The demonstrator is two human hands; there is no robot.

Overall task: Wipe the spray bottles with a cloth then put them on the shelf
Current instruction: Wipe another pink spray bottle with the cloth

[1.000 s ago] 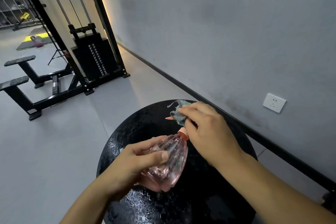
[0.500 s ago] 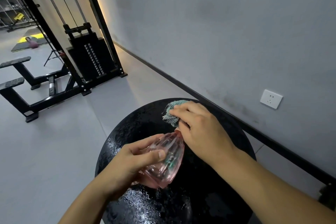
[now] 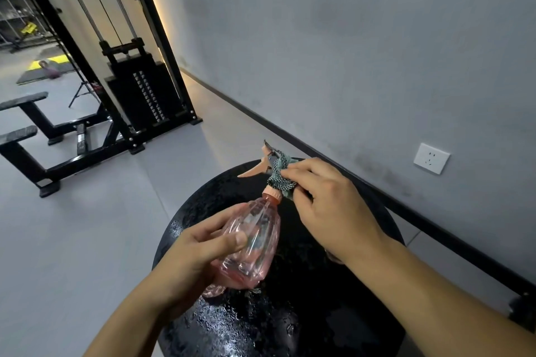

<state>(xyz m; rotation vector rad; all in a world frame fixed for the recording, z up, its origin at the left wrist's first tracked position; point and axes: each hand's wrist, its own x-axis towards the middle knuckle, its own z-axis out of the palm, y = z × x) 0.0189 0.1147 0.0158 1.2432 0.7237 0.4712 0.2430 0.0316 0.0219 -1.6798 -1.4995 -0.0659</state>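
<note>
Nearest, left hand (image 3: 203, 252) clasping the pink spray bottle (image 3: 251, 243) by its body, tilted above the round black table (image 3: 362, 313). Beyond, right hand (image 3: 327, 206) pinching the teal cloth (image 3: 280, 175) around the trigger head (image 3: 261, 165), now lifted clear and visible, unlike half a second ago. Wiping apparently nearly done; shelf not in view.

a clear pink ribbed plastic spray bottle (image 3: 251, 243) with an opaque salmon plastic trigger head (image 3: 262, 166), wrapped in a woven teal-and-white checked cloth (image 3: 280, 175), above a glossy, wet-looking black round table (image 3: 362, 293); behind, a matt grey wall (image 3: 348, 38) and black-painted metal gym frame (image 3: 87, 136).
</note>
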